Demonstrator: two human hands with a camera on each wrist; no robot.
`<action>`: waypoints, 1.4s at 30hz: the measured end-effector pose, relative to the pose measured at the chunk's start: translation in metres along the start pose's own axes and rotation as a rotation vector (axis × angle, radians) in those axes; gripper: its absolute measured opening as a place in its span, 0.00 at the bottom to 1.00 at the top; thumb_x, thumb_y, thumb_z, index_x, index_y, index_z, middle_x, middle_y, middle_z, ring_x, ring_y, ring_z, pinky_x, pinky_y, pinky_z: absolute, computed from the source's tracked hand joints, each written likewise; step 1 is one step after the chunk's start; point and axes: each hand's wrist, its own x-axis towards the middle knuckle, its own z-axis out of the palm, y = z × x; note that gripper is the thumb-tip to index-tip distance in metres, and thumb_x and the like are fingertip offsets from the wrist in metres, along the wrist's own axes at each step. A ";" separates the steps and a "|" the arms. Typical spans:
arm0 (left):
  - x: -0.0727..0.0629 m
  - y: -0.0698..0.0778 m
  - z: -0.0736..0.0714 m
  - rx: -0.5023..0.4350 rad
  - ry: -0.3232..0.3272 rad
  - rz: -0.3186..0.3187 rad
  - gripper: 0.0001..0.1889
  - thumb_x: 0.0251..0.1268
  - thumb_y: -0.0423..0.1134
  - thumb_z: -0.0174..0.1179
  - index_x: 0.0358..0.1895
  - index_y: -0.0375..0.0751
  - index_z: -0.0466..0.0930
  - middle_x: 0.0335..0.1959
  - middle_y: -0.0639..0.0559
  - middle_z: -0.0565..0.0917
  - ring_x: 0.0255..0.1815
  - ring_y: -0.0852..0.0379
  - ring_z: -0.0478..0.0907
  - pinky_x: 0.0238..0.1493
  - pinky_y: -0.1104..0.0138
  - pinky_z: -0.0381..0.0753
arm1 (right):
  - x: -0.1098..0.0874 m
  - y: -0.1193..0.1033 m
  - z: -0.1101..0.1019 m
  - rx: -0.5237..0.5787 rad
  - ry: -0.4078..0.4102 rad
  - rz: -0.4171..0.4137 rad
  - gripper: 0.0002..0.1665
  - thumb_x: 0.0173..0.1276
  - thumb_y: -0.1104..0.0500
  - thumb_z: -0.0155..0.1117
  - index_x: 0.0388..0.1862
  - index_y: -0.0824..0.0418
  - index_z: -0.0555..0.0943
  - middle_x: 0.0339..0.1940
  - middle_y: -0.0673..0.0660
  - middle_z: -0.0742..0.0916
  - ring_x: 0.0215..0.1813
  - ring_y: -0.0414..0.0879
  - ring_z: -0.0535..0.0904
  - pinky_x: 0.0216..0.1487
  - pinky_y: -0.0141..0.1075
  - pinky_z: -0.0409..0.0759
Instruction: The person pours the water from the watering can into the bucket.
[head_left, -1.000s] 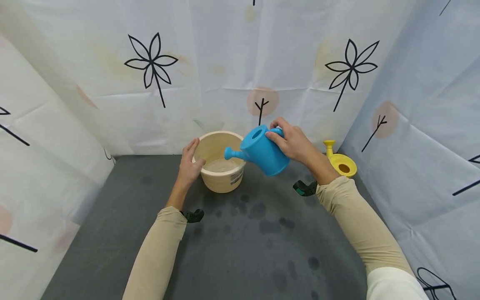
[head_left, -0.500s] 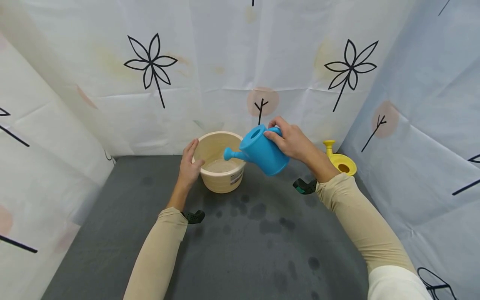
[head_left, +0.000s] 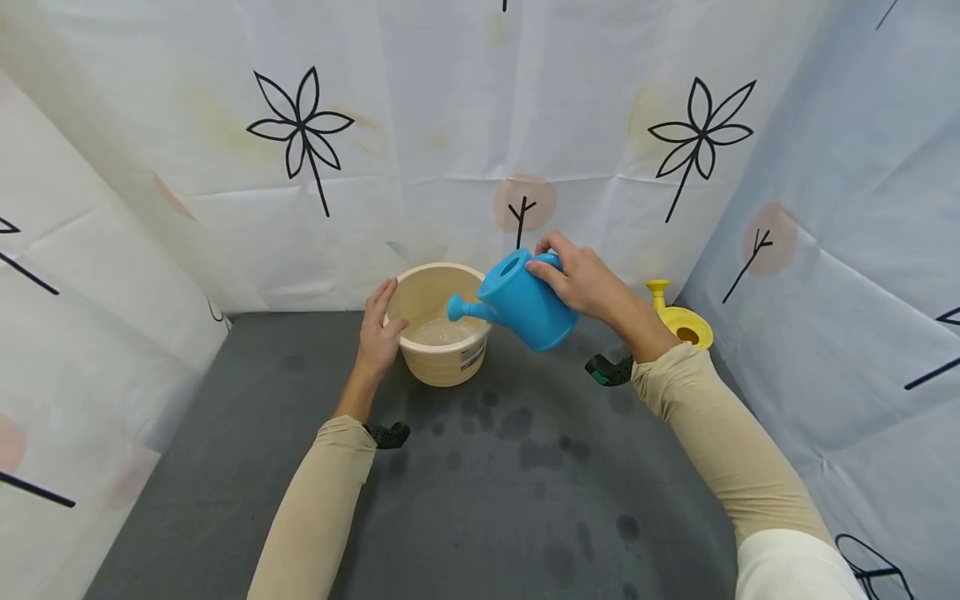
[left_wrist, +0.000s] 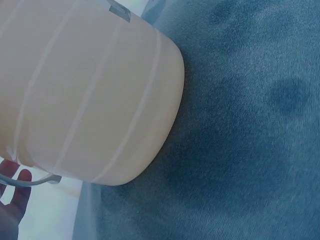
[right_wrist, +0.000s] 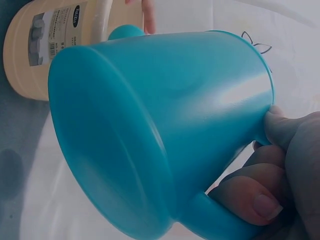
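Note:
My right hand grips the handle of a blue watering can, its thumb on top near the rim. The can is tilted left, with its spout over the cream bucket. Its round base and the curled fingers show close up in the right wrist view. Shallow, rippled water shows at the bottom of the bucket. My left hand holds the bucket's left rim, thumb over the edge and fingers along the side. In the left wrist view the bucket's wall hides most of that hand.
A yellow watering can stands at the back right, partly behind the right forearm. Damp spots mark the dark grey tabletop. Patterned white cloth hangs behind and at both sides.
The blue watering can and right hand have shifted very slightly left. The water in the bucket looks more rippled. The left hand stays at the rim.

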 end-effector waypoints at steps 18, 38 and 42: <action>0.000 -0.005 -0.001 -0.025 -0.003 -0.004 0.37 0.67 0.24 0.50 0.81 0.41 0.58 0.84 0.44 0.53 0.86 0.45 0.45 0.83 0.47 0.47 | 0.004 -0.002 -0.002 -0.010 -0.048 0.023 0.19 0.83 0.49 0.48 0.59 0.61 0.65 0.53 0.71 0.83 0.45 0.63 0.83 0.46 0.52 0.81; 0.001 -0.007 -0.001 -0.009 -0.021 0.004 0.37 0.68 0.27 0.51 0.81 0.48 0.59 0.84 0.48 0.52 0.86 0.46 0.46 0.83 0.46 0.50 | 0.008 -0.006 -0.007 -0.049 -0.067 0.003 0.20 0.83 0.49 0.47 0.62 0.63 0.65 0.43 0.70 0.82 0.41 0.61 0.81 0.44 0.50 0.77; 0.001 -0.007 -0.001 0.006 -0.016 -0.004 0.37 0.67 0.27 0.51 0.81 0.48 0.60 0.84 0.49 0.54 0.85 0.48 0.48 0.83 0.48 0.50 | 0.008 -0.007 -0.007 -0.049 -0.077 -0.002 0.21 0.83 0.49 0.46 0.62 0.63 0.65 0.43 0.70 0.82 0.41 0.60 0.81 0.43 0.50 0.76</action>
